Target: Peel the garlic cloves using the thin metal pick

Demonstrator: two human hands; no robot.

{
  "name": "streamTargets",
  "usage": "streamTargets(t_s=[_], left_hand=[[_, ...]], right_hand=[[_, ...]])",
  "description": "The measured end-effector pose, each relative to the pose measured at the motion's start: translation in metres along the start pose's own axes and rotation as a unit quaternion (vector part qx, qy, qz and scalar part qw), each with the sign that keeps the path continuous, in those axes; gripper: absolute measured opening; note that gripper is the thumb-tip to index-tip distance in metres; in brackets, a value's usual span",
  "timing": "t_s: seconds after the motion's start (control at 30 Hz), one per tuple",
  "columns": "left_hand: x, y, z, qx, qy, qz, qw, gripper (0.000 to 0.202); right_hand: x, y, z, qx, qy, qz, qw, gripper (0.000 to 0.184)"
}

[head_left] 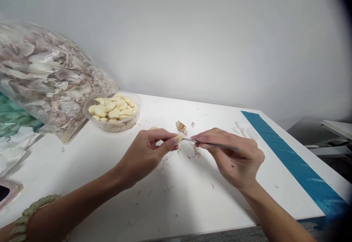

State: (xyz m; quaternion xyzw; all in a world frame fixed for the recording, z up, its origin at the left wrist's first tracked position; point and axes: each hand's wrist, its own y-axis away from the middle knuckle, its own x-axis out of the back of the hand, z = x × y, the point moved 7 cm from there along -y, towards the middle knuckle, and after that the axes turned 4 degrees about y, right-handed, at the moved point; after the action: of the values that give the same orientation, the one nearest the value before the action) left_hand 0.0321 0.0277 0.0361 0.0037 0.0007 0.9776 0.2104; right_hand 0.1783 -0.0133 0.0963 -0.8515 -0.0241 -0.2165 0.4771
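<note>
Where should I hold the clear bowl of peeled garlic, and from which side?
Pinch the rim of the clear plastic bowl from the near right: the rim looks bare there, and the bag of garlic skins crowds its left side.

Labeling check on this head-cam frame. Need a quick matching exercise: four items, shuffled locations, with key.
Items:
1. Metal pick
2. Peeled garlic cloves
3. Garlic skins
4. Blue tape

Locations:
A. Clear plastic bowl
B. Along the white table's right side
C. Right hand
D. Clear plastic bag

Pairs: 1-C, 2-A, 3-D, 4-B
</note>
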Motion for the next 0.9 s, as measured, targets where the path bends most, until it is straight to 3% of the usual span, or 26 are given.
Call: streamTargets(t_s=[0.43, 0.9], left_hand=[[-0.0006, -0.0012, 0.0028, 0.007, 0.009, -0.005, 1.000, 0.027], [-0.0001, -0.0002, 0.0034, 0.002, -0.010, -0.002, 1.000, 0.027]], right_hand=[[0.0039, 0.0018, 0.0005, -0.009, 0.011, 0.028, 1.000, 0.043], [-0.0006, 0.0003, -0.0030, 0.019, 0.021, -0.006, 1.000, 0.045]])
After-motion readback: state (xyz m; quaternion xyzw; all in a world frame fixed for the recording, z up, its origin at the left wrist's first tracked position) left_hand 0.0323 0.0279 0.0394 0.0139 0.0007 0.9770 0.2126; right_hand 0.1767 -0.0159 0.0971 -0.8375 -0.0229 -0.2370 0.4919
